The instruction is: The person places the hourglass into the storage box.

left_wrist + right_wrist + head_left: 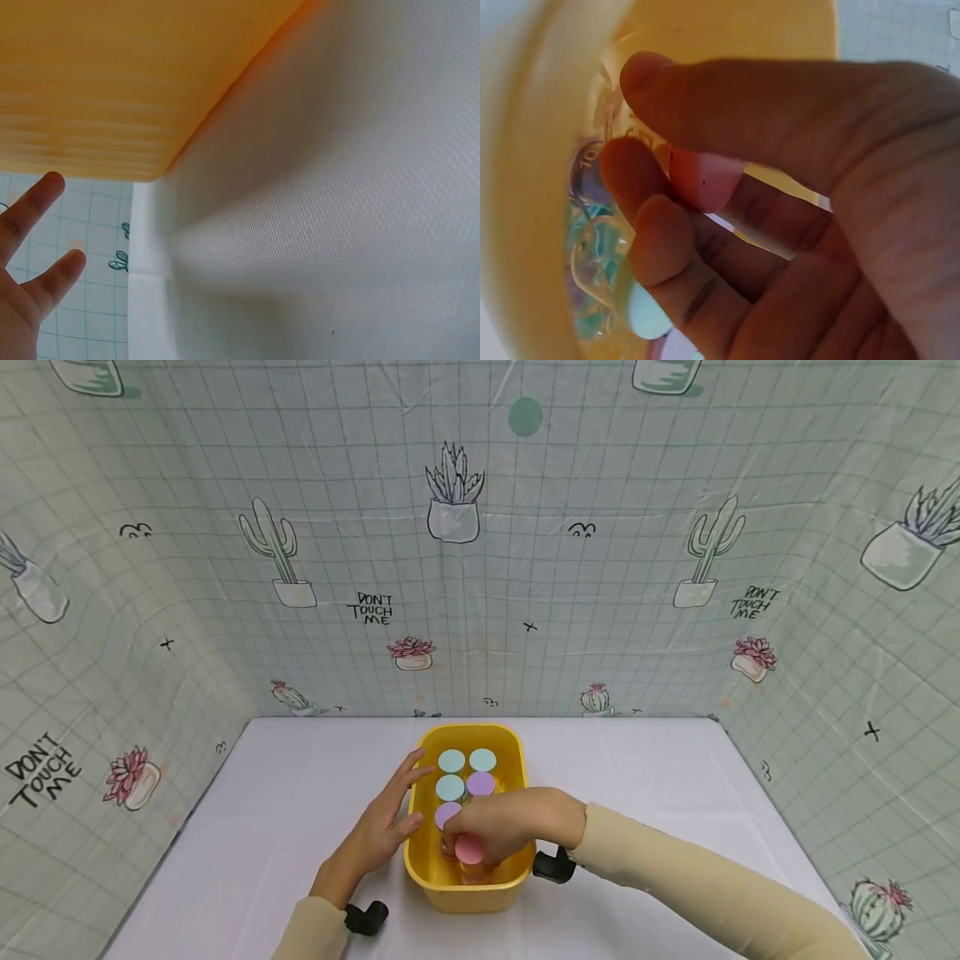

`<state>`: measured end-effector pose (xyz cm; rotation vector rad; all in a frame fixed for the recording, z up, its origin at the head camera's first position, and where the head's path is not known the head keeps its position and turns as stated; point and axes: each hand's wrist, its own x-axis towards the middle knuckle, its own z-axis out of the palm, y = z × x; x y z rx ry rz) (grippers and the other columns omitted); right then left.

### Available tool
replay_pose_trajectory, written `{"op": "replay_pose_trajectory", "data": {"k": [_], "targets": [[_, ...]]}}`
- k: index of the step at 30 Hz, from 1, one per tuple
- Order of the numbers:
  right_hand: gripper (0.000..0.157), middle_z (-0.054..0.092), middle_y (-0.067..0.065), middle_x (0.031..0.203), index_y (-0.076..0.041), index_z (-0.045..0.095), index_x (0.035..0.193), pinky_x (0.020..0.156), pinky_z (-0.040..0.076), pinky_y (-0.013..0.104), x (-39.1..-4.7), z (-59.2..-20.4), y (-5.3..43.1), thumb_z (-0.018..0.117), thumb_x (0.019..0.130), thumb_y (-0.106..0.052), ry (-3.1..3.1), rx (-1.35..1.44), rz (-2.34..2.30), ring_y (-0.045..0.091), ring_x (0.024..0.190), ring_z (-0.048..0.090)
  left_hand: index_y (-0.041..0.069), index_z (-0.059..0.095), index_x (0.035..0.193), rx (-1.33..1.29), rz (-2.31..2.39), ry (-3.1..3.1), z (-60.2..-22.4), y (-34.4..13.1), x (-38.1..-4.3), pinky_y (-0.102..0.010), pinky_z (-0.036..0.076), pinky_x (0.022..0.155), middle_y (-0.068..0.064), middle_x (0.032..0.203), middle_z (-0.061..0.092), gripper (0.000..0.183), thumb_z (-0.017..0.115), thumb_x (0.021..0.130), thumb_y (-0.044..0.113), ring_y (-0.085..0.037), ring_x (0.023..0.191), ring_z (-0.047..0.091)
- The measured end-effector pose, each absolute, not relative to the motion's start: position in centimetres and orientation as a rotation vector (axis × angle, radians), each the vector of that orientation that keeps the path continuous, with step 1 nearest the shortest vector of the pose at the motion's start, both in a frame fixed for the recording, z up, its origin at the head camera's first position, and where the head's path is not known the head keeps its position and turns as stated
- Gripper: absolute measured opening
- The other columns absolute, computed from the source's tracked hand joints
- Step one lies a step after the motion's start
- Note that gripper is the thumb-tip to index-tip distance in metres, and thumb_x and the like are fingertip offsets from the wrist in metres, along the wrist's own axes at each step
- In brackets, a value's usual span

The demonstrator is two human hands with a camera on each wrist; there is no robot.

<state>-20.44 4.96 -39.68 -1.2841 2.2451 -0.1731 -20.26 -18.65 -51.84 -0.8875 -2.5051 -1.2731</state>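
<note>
A yellow plastic bin (472, 902) stands on the table, with several small clear containers inside. Their round lids show from above, some light blue (452, 761) and others purple (481, 784). My right hand (517, 820) reaches into the near half of the bin. Its thumb and curled fingers hold a small clear container with a pink lid (469, 849); the right wrist view shows this lid (709, 180) between the fingers, though much of the body is hidden. At the bin's left side is my left hand (375, 827), fingers spread and fairly straight, by the rim.
A white cloth (637, 777) covers the table. Behind and on both sides rises a fabric backdrop (495, 585) with a grid and plant drawings. Black wrist devices sit below the left hand (367, 918) and right hand (555, 865).
</note>
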Motion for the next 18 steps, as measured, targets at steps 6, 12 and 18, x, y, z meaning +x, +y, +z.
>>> {"op": "replay_pose_trajectory", "data": {"k": [6, 12, 18], "targets": [[0.026, 0.062, -0.017, 0.089, -0.018, 0.073, 0.109, 0.078, 0.048, 0.012, -20.82, -40.19, 4.8, 0.085, 0.085, -0.019, 2.246, -1.307, -0.185, 0.002, 0.081, 0.056, 0.024, 0.041, 0.154, -0.881, -1.269, -2.517, -51.84, -18.64, -20.25, -0.073, 0.034, 0.113, -0.003, 0.172, 0.023, 0.059, 0.054, 0.097, 0.027, -0.041, 0.154, 0.03], [0.027, 0.062, -0.016, 0.087, -0.016, 0.074, 0.107, 0.076, 0.048, 0.012, -20.94, -40.57, 4.87, 0.086, 0.083, -0.015, 2.258, -1.307, -0.199, 0.002, 0.079, 0.056, 0.024, 0.041, 0.154, -0.883, -1.273, -2.522, -51.63, -18.64, -20.19, -0.072, 0.04, 0.11, -0.002, 0.172, 0.022, 0.061, 0.056, 0.095, 0.021, -0.041, 0.153, 0.032], [0.032, 0.066, -0.016, 0.092, -0.017, 0.074, 0.112, 0.081, 0.049, 0.013, -20.89, -40.64, 4.94, 0.087, 0.082, -0.014, 2.299, -1.27, -0.16, 0.002, 0.082, 0.057, 0.025, 0.041, 0.155, -0.883, -1.272, -2.527, -51.63, -18.64, -20.18, -0.07, 0.042, 0.109, -0.001, 0.172, 0.022, 0.06, 0.056, 0.096, 0.024, -0.041, 0.153, 0.032]]}}
